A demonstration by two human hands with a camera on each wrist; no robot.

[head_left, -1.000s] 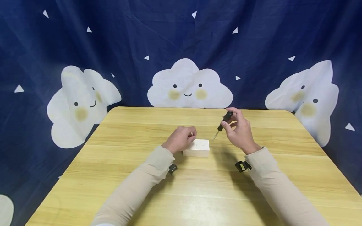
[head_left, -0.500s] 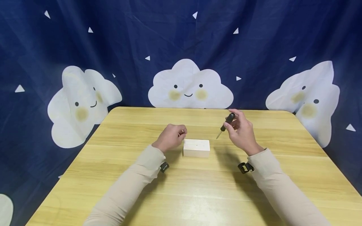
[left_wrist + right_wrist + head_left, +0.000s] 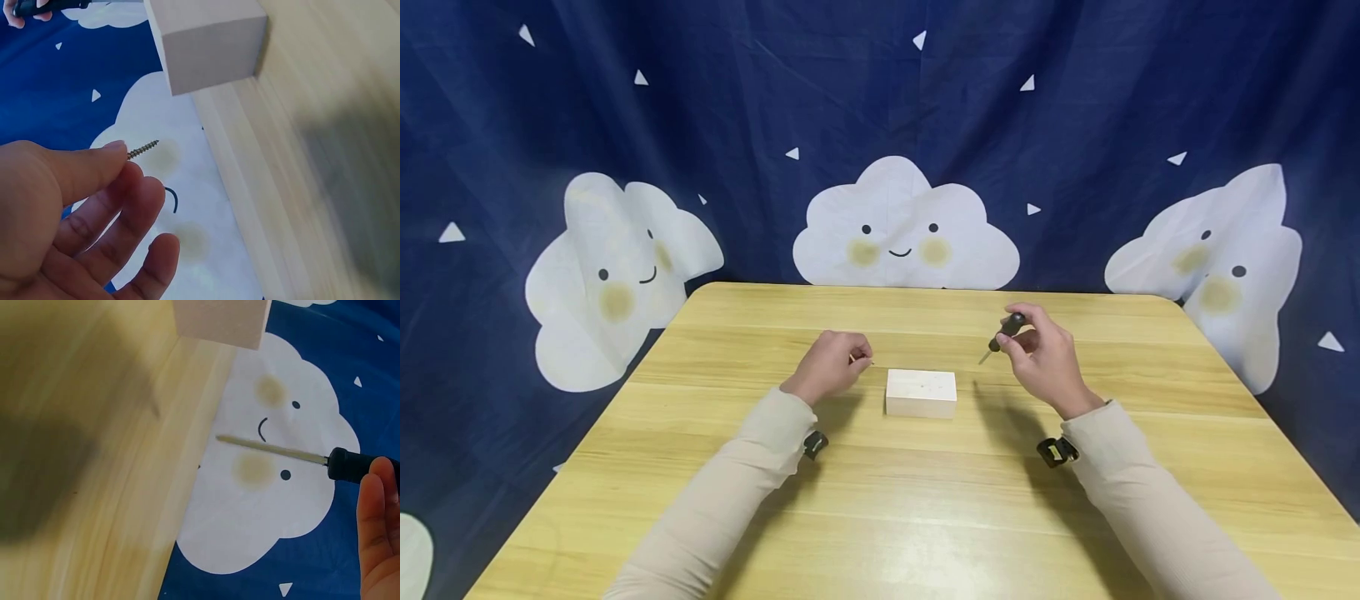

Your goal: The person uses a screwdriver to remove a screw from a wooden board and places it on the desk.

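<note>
My left hand (image 3: 831, 365) is raised left of a pale wooden block (image 3: 921, 394). Between thumb and index finger it pinches a threaded screw (image 3: 144, 149), whose pointed end sticks out past the fingertips while its head is hidden. The other fingers bend loosely below. To the right of the block, my right hand (image 3: 1047, 358) holds a screwdriver (image 3: 1009, 330) by its black handle, thumb and fingers around it, the metal shaft slanting down to the left. That shaft (image 3: 275, 449) stands apart from the block. A few small dark spots mark the block's top face.
The block lies on a light wood-grain table (image 3: 895, 500). Behind the table's far edge hangs a dark blue curtain (image 3: 745, 100) with white smiling clouds and small triangles. Dark wrist devices sit at both beige sleeves (image 3: 1150, 492).
My left hand has moved left, away from the block's top, with the screw between its fingers. My right hand and the screwdriver have shifted slightly right and lower. The block stays put.
</note>
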